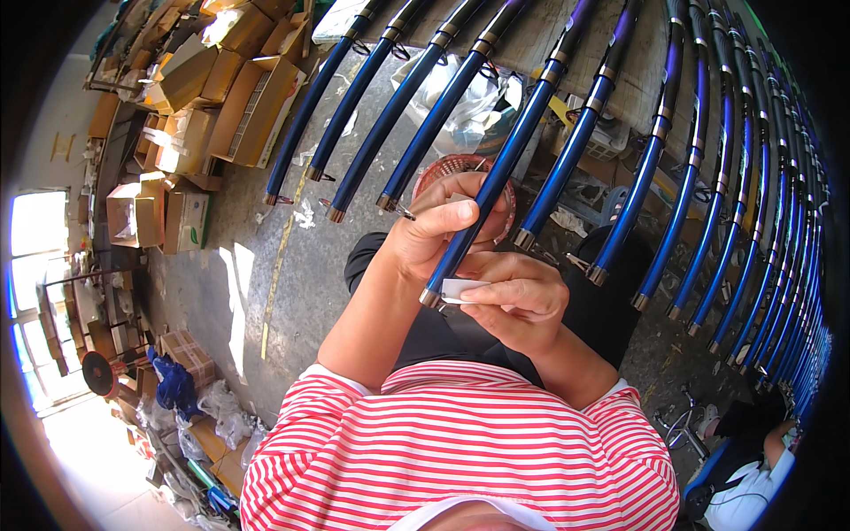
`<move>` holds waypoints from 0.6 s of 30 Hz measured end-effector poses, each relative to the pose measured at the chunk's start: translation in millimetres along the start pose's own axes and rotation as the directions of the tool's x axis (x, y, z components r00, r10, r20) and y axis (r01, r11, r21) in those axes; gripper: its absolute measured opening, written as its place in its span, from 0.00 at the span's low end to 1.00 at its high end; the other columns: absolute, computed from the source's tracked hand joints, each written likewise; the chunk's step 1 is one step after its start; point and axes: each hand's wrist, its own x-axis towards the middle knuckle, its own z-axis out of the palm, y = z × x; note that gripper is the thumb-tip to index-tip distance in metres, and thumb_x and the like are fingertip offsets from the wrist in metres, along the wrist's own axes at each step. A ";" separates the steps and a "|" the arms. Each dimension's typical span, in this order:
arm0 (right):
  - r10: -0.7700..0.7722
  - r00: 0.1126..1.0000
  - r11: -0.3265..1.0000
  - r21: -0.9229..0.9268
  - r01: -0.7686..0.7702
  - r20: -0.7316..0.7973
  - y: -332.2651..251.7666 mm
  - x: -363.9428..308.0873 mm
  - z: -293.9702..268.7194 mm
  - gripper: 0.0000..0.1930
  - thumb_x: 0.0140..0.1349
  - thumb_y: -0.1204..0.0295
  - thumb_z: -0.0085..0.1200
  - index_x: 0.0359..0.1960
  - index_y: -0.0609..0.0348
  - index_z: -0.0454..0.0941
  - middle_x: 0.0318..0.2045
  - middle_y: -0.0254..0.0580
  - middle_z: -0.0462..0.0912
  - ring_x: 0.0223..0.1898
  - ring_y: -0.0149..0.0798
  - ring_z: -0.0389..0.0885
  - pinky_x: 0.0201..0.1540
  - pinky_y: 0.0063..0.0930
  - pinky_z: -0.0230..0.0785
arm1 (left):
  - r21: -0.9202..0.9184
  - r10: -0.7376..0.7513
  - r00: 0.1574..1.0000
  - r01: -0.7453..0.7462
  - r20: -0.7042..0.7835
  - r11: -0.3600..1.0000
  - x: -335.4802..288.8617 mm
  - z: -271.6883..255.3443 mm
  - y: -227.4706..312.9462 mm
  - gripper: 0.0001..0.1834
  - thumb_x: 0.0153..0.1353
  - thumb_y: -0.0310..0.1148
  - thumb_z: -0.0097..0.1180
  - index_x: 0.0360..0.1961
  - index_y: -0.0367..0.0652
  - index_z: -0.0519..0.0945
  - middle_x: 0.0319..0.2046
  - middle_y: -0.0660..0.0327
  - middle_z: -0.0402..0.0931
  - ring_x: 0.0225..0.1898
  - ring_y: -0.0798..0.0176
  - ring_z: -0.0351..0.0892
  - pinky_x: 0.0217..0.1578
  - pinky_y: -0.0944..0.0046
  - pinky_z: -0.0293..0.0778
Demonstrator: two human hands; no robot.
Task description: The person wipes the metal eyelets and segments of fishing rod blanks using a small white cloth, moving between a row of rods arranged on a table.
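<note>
A glossy blue fishing rod point(509, 159) slants down toward me, with its metal-ringed butt end nearest. My left hand point(429, 232) is closed around its lower part, thumb on the near side and fingers partly hidden behind. Just below, my right hand point(521, 296) pinches a small white flat piece point(457, 290) between thumb and fingers and holds it against the rod close to the metal end. I cannot tell whether that piece is paper or cloth. Behind my left hand shows a red woven basket point(450, 166), partly covered.
Several similar blue rods stick out over the edge of a wooden bench point(540, 35), on both sides of the held one. Cardboard boxes point(257, 111) are piled at the far left. Plastic bags point(226, 411) lie at the lower left. Another person point(748, 482) is at the lower right.
</note>
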 end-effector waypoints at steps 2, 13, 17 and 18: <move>0.005 1.000 1.000 -0.004 -0.005 0.000 -0.5 -0.2 -0.2 0.10 0.44 0.81 0.62 0.31 0.61 0.80 0.31 0.46 0.81 0.33 0.40 0.82 0.34 0.27 0.71 | 0.025 -0.001 1.000 0.000 0.016 1.000 2.4 1.6 0.9 0.23 0.47 0.45 0.62 0.32 0.37 0.71 0.20 0.63 0.65 0.21 0.73 0.60 0.20 0.74 0.57; -0.006 1.000 0.998 -0.069 0.005 -0.014 -7.0 2.2 1.9 0.09 0.43 0.82 0.62 0.29 0.61 0.81 0.28 0.43 0.81 0.30 0.38 0.81 0.32 0.25 0.70 | -0.033 -0.018 0.999 0.019 0.033 0.999 9.4 10.4 3.5 0.29 0.41 0.41 0.71 0.31 0.39 0.63 0.17 0.63 0.63 0.15 0.76 0.60 0.13 0.79 0.58; -0.001 1.000 0.997 -0.077 -0.001 -0.020 -8.1 1.3 3.3 0.09 0.43 0.82 0.62 0.29 0.61 0.81 0.25 0.40 0.80 0.27 0.36 0.79 0.30 0.24 0.69 | 0.005 0.006 0.998 -0.006 0.070 1.000 10.7 7.1 2.8 0.30 0.42 0.44 0.70 0.35 0.38 0.65 0.16 0.64 0.64 0.15 0.76 0.59 0.13 0.77 0.56; -0.011 1.000 0.996 -0.088 0.010 -0.017 -7.4 1.5 2.9 0.09 0.43 0.82 0.62 0.29 0.61 0.81 0.25 0.39 0.80 0.26 0.36 0.79 0.30 0.23 0.69 | 0.027 0.003 0.995 -0.005 0.098 1.000 10.4 4.8 3.4 0.30 0.43 0.47 0.68 0.37 0.38 0.67 0.16 0.65 0.64 0.16 0.75 0.60 0.15 0.76 0.56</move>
